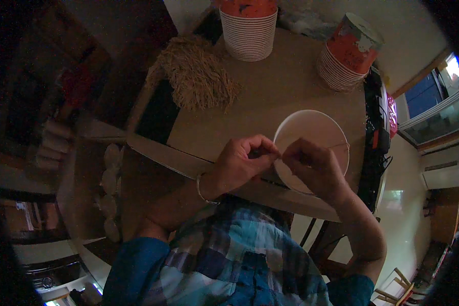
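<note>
A round white paper bucket (pixel 313 118) stands on the cardboard-covered table before me, its mouth facing up. At its left rim my left hand (pixel 245 159) is closed in a pinch, thumb against forefinger. My right hand (pixel 313 166) reaches over the mouth, its fingers also pinched together and almost touching the left fingertips. What the fingertips hold is too small to make out. A thin strand (pixel 339 146) runs from near my right hand to the right rim of the bucket. My right hand hides part of the bucket's inside.
A heap of tan shredded strands (pixel 201 76) lies at the far left. Two stacks of nested paper buckets stand beyond, one at the back middle (pixel 248 35) and one at the back right (pixel 344 61). Dark equipment with cables (pixel 376 127) lines the right edge. An open cardboard box (pixel 94 188) sits at left.
</note>
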`<state>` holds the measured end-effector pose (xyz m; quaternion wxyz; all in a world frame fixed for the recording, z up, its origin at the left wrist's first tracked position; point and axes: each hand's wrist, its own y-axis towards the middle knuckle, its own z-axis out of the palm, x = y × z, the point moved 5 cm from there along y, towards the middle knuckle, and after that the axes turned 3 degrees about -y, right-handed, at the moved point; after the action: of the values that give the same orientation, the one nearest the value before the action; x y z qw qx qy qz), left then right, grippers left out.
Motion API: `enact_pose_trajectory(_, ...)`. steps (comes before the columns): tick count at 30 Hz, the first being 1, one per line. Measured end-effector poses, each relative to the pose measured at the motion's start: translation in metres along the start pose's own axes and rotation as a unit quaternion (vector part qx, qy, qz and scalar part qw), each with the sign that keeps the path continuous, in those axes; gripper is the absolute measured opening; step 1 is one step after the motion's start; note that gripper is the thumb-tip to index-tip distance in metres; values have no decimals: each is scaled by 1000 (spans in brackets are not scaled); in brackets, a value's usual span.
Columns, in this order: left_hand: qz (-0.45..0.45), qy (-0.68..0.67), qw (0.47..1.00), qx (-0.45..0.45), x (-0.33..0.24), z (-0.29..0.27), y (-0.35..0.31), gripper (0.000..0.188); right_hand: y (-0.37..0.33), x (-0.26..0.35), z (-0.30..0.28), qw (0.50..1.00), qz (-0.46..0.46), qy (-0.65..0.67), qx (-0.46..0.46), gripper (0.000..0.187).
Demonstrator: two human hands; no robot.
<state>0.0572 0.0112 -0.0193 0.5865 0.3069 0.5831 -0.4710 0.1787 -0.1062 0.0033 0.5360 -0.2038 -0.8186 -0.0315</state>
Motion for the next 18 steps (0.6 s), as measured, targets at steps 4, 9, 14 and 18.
enact_pose_trajectory(4,-21,-16,1000,-5,-1,1,0,15,2,-4,1,1000,-22,5,-14,10)
enact_pose_trajectory(9,-17,-4,1000,-16,1,0,0,14,1,2,0,999,-37,-20,-28,12)
enact_pose_trajectory(14,-24,57,997,-35,-5,2,-3,14,-1,5,1,996,-47,-52,-59,12)
enact_pose_trajectory(18,79,106,989,-61,0,3,-3,15,-4,13,2,995,-67,-46,-62,11)
